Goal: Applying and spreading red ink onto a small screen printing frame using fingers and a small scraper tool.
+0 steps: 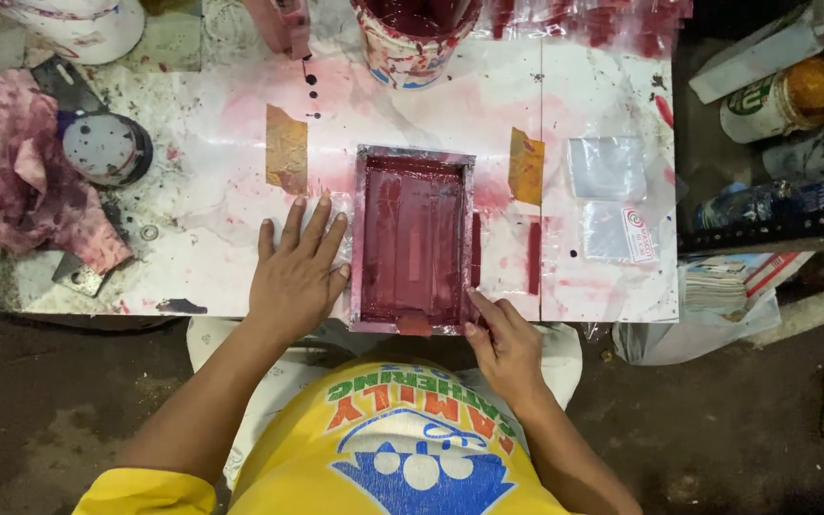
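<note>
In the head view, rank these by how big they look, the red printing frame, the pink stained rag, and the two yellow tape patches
1. Red printing frame, largest.
2. Pink stained rag, nearly as large; its left edge is cut off, so the order is unsure.
3. Two yellow tape patches, left and right, smallest and about alike.

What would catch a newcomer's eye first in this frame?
The red-stained rectangular frame lies at the near middle of the paint-smeared white table. The left hand lies flat beside it, and the right hand touches its near right corner. A red paint bucket stands behind it.
</note>
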